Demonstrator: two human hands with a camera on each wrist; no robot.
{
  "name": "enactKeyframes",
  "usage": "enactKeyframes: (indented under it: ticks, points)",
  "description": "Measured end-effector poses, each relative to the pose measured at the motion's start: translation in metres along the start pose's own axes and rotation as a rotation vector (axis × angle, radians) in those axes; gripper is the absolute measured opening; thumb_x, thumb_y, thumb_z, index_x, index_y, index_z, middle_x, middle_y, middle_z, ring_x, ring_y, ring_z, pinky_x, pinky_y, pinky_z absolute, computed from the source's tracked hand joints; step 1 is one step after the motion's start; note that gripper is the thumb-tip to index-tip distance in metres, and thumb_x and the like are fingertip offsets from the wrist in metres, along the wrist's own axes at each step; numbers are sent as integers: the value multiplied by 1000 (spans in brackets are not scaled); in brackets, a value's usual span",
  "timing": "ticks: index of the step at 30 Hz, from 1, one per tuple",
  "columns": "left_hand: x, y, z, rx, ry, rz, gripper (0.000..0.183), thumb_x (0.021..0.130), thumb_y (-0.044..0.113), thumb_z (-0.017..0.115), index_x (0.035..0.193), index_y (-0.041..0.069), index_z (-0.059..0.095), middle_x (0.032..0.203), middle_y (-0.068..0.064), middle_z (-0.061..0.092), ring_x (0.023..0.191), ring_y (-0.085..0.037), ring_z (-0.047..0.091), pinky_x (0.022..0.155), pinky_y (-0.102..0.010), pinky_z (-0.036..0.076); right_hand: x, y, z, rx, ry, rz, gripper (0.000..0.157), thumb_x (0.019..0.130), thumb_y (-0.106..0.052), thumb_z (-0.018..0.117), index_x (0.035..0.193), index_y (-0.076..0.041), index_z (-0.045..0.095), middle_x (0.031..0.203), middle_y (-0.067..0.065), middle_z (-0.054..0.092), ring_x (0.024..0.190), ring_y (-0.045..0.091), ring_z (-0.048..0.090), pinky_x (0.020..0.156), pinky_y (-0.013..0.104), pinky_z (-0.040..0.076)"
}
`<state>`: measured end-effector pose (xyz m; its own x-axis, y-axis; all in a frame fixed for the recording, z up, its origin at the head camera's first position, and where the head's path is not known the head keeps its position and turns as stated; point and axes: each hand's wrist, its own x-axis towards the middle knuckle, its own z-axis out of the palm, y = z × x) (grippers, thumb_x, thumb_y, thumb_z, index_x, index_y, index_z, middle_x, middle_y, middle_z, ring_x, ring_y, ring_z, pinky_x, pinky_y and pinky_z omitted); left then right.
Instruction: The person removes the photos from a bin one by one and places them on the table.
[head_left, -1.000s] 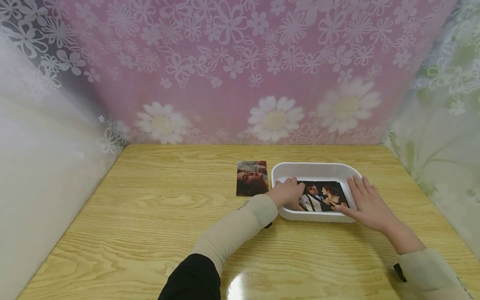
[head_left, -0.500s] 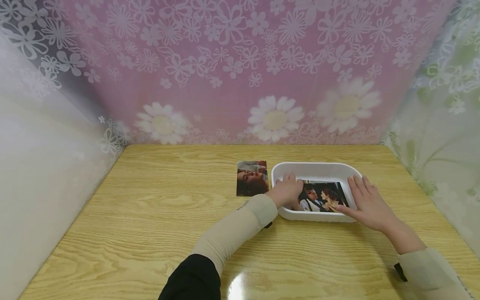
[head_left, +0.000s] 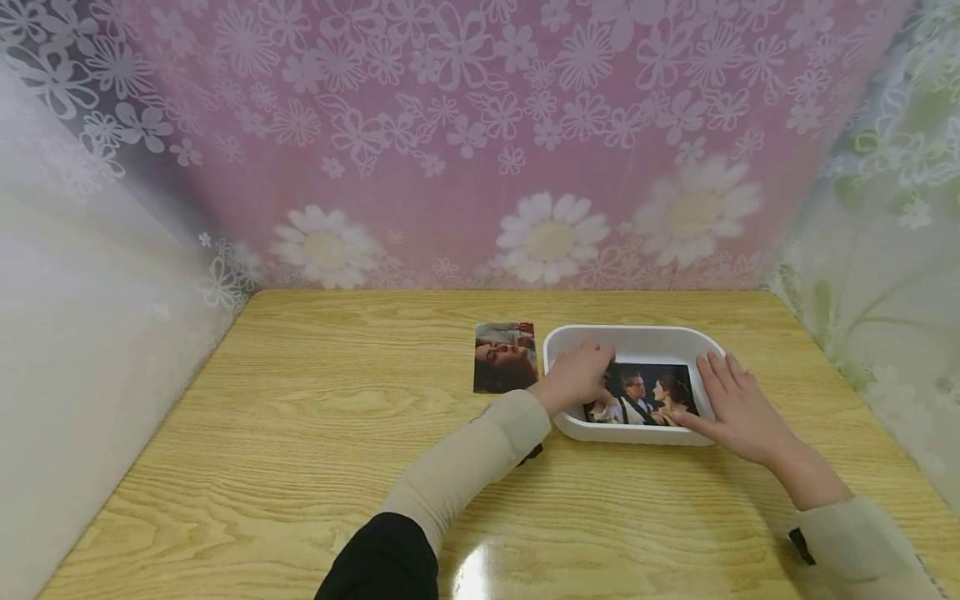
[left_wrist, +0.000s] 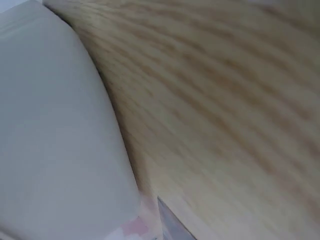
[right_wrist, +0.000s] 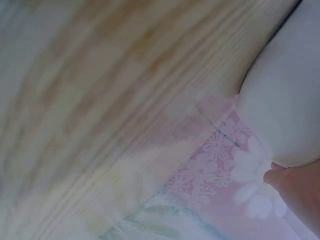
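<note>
A white tray [head_left: 630, 435] with rounded corners stands on the table, a photo card [head_left: 648, 398] of two people lying inside it. My left hand [head_left: 576, 377] reaches over the tray's left end and holds the card's left part, fingers bent and thumb over the picture. Its fingertips are partly hidden. On the tray's right rim rests my right hand [head_left: 738, 412], fingers straight, thumb reaching inward near the card's front right corner. The right wrist view shows a finger [right_wrist: 295, 192] at the tray wall [right_wrist: 285, 110]. Only the tray's outer wall [left_wrist: 60, 125] and the table appear in the left wrist view.
Just left of the tray, a second photo card [head_left: 506, 358] showing a face lies on the wood-grain table [head_left: 300, 433]. Behind the table hangs a pink flowered backdrop [head_left: 450, 167], with pale side walls left and right.
The photo card in the tray shifts and straightens slightly under my left hand, which has moved a little up and right. My right hand stays on the rim.
</note>
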<state>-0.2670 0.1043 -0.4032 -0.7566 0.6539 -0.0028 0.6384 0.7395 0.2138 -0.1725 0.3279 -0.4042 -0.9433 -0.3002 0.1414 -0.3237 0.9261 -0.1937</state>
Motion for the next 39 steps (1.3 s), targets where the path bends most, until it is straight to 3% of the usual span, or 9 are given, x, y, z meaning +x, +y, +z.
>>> enactKeyframes:
  ticks: [7,16,19,24,31,39]
  points:
    - [0,-5,-4,-176,61,65,22,84,26,61,103,16,56,96,4,58,86,-7,53,72,-20,40,1,1,1,1,10,-5,92,82,-48,54,136,11,8,137,35,9,128,40,-11,97,58,0]
    - [0,-7,-7,-340,130,51,19,87,18,57,106,14,60,101,1,60,90,-8,54,75,-19,40,-1,1,-1,-2,3,-2,93,82,-48,54,137,11,6,138,34,7,127,39,-12,96,59,0]
    - [-1,-8,-8,-400,166,23,19,88,18,56,107,15,59,101,1,60,87,-7,55,73,-18,41,-1,0,-2,3,-7,6,93,83,-48,53,137,10,4,138,34,6,127,39,-13,96,59,0]
    - [-4,-10,-11,-504,290,-45,18,88,16,55,106,13,59,94,1,61,78,-7,55,66,-17,41,-1,-2,-2,26,-16,12,93,84,-47,53,137,9,0,139,33,4,127,39,-14,97,58,-2]
    - [-10,-14,-17,-652,458,-139,15,87,11,57,101,8,58,92,-3,60,83,-12,55,69,-20,42,0,-1,1,19,2,5,94,84,-47,53,137,10,0,138,34,4,127,40,-12,97,58,-1]
    - [-22,-30,-31,-918,498,-256,14,86,9,59,98,6,55,88,-4,54,67,-12,52,57,-23,44,1,2,2,5,7,5,94,83,-48,54,137,10,3,138,34,7,127,42,-10,96,59,1]
